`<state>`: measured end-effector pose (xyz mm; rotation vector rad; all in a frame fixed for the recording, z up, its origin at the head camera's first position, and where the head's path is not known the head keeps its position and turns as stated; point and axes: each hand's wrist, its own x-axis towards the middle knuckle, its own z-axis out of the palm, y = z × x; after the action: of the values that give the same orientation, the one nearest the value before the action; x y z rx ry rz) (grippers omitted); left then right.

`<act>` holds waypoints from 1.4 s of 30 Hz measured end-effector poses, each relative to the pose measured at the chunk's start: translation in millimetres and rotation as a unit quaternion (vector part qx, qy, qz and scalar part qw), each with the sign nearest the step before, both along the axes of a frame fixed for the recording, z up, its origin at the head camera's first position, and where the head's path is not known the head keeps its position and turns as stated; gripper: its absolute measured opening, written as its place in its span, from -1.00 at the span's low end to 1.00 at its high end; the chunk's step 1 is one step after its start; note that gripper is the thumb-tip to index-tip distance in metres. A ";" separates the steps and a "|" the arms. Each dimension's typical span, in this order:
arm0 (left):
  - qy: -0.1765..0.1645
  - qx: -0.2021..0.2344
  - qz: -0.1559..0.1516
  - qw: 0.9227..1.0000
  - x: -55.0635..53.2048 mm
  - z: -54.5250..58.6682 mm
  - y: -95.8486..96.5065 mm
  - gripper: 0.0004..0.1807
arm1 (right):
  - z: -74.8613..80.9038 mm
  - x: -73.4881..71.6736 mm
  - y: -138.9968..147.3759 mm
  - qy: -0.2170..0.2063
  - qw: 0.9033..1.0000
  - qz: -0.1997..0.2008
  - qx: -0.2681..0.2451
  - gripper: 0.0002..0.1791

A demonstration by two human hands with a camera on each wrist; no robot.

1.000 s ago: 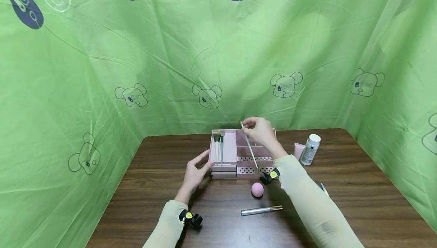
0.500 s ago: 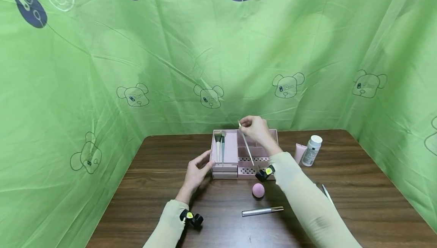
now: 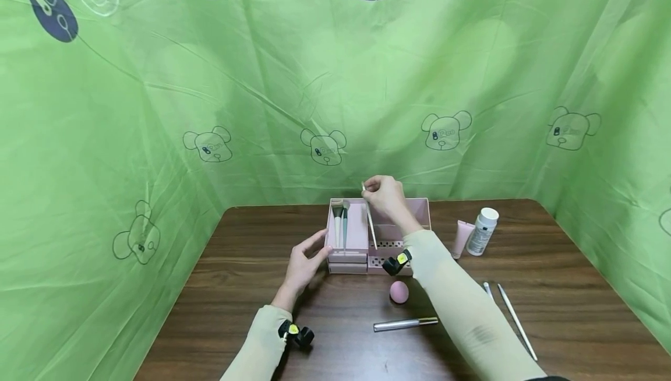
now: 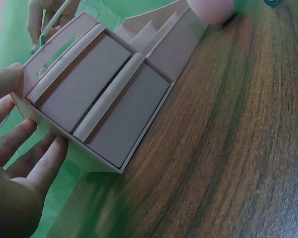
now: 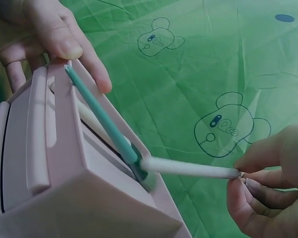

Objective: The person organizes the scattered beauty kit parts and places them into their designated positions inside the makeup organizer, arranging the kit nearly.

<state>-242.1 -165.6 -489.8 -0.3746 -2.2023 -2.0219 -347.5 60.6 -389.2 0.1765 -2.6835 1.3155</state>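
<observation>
In the head view a pink makeup organizer (image 3: 357, 235) stands at the table's back. My left hand (image 3: 304, 264) holds its left front corner; in the left wrist view the thumb lies on the upper rim and the spread fingers touch the side wall. My right hand (image 3: 385, 197) pinches a slim makeup brush (image 3: 371, 223) near its upper end. The white handle (image 5: 188, 168) slants down over the organizer, beside the top left compartment. A green-handled brush (image 5: 102, 116) and a white-handled brush (image 3: 338, 226) lie in that compartment. The pinched brush's tip is mostly covered by the fingers.
A pink ball-shaped sponge (image 3: 399, 292) and a silver tube (image 3: 405, 324) lie before the organizer. To the right stand a pink squeeze tube (image 3: 462, 238) and a white-capped bottle (image 3: 483, 232). A white stick (image 3: 518, 323) lies by the right forearm, with another partly hidden. Green cloth (image 3: 335, 78) hangs behind.
My right hand has moved left with the brush, whose lower end has lifted from the organizer's front holes and swung towards the left compartment. The left hand has stayed on the organizer.
</observation>
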 end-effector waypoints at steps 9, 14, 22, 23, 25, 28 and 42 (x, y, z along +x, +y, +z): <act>0.006 0.009 -0.006 1.000 -2.8 0.7 1.4 -0.49 | -5.5 -4.9 -8.3 -0.029 0.999 -0.026 -0.019 -0.74; 0.002 0.009 -0.009 1.000 -3.2 0.6 2.6 -0.49 | -13.4 -5.5 -9.8 -0.048 0.998 -0.043 -0.006 -0.75; 0.003 0.009 -0.008 1.000 -2.8 -2.1 2.8 -0.49 | -32.8 -6.3 -6.7 -0.038 0.996 -0.058 0.047 -0.79; 0.002 0.010 -0.007 1.000 -2.8 -2.3 2.7 -0.49 | -34.4 -6.6 -6.2 -0.037 0.996 -0.058 0.049 -0.79; 0.000 0.013 -0.007 1.000 -2.7 -2.5 2.2 -0.49 | -35.8 -6.7 -5.8 -0.035 0.996 -0.057 0.050 -0.80; -0.001 0.013 -0.006 1.000 -2.2 -2.7 1.1 -0.49 | -36.0 -5.7 -5.7 -0.034 0.997 -0.057 0.047 -0.80; -0.005 0.007 -0.009 1.000 -2.8 -0.9 0.0 -0.48 | -33.0 -3.8 -3.7 -0.039 0.997 -0.056 0.042 -0.80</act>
<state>-244.8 -165.6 -490.8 -0.3851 -2.1959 -2.0523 -351.3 56.9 -422.2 -0.0175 -2.7708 1.2014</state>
